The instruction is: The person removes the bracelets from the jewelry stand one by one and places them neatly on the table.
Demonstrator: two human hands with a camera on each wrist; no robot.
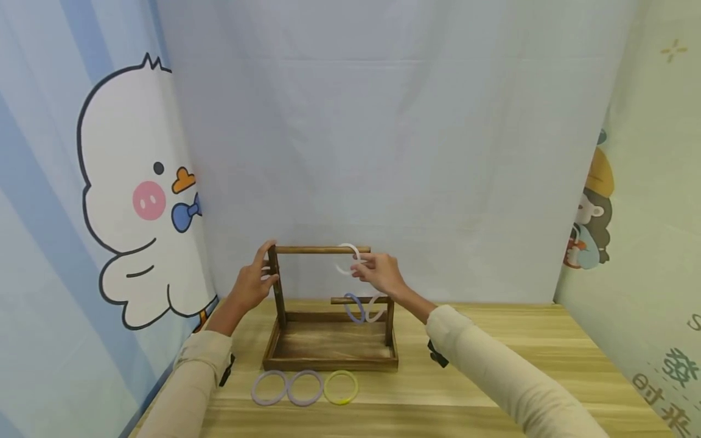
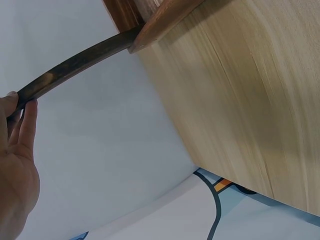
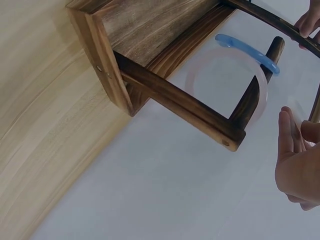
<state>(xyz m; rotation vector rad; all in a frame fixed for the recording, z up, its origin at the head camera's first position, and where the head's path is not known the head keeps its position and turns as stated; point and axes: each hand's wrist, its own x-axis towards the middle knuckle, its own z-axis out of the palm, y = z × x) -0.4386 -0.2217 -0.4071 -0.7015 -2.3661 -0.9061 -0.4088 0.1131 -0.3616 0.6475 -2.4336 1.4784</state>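
Observation:
A dark wooden stand point(image 1: 331, 367) with a tray base carries two bars at different heights. My left hand point(image 1: 254, 286) grips the tall left post point(image 2: 70, 62) near its top, thumb and fingers on either side. At the upper bar point(image 1: 306, 250), my right hand point(image 1: 383, 274) pinches a white bangle point(image 1: 341, 266), which encircles the bar near its free right end. In the right wrist view that bangle is mostly hidden by the right hand point(image 3: 300, 170). On the lower bar point(image 1: 341, 300) hang a blue bangle point(image 1: 354, 308) and a pale pink bangle point(image 3: 265, 95).
In front of the stand, two lilac bangles point(image 1: 269, 388) and a yellow bangle point(image 1: 341, 388) lie in a row on the wooden table point(image 1: 471, 389). A grey curtain point(image 1: 405, 152) hangs behind, with printed curtains at both sides.

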